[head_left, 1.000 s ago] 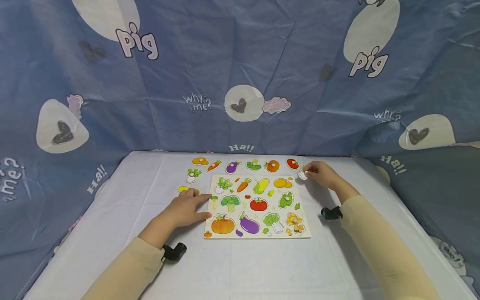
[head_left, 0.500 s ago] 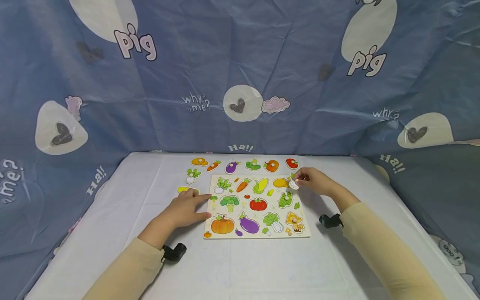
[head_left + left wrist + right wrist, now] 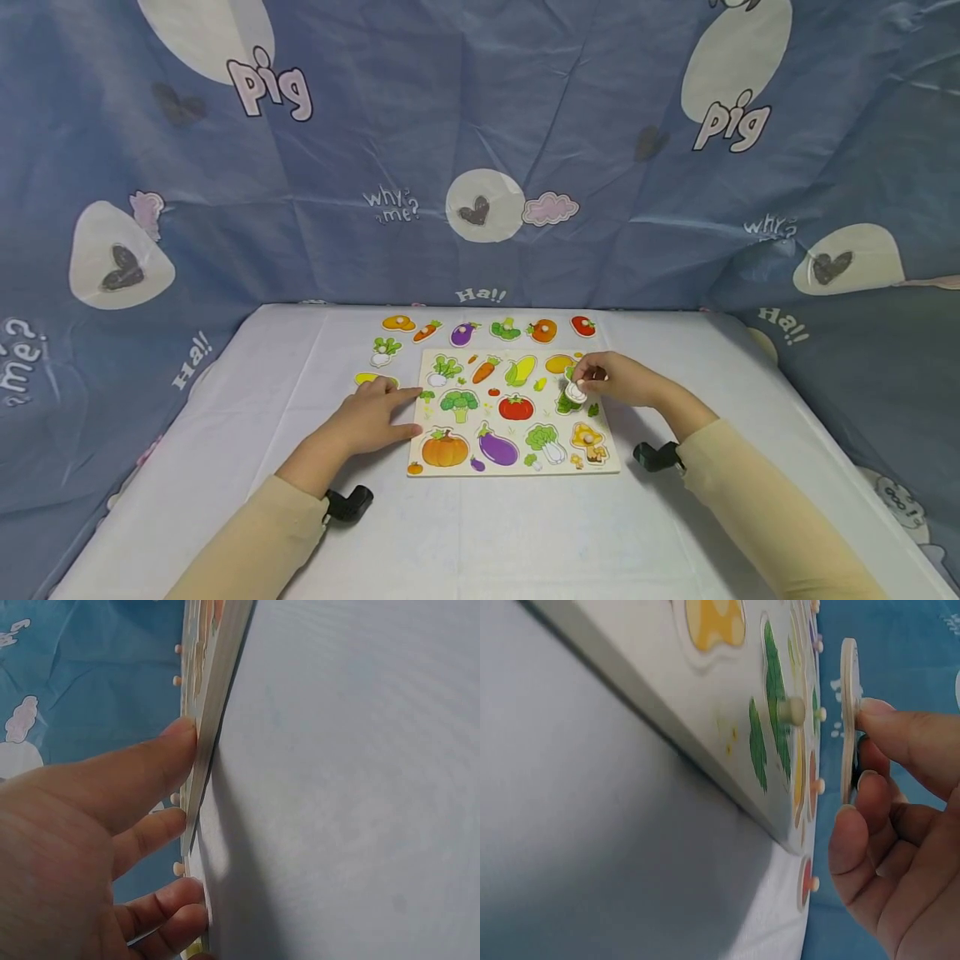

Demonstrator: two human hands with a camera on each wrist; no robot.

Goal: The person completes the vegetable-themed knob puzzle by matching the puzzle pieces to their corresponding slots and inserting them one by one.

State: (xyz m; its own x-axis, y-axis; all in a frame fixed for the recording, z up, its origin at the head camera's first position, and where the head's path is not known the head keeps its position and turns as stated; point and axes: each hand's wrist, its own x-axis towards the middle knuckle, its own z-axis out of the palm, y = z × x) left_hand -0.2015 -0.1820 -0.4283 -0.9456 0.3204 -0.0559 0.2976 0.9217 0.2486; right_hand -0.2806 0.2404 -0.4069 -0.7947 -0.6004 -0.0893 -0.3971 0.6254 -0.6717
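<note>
One piece [image 3: 849, 690] — right hand [image 3: 618, 379] pinches; gap above board [image 3: 682, 697]; left hand [image 3: 372, 421] touches edge [image 3: 211, 727]

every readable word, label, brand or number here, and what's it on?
"pig": blue backdrop, upper left and upper right
"why? me?": backdrop, left of centre and right; partial copy at left edge
"Ha!!": backdrop, left, low centre and right
Lower-right backdrop marks: too small to read
Wrist-view backdrop marks: cut off or blurred
Puzzle board: no readable text
</note>
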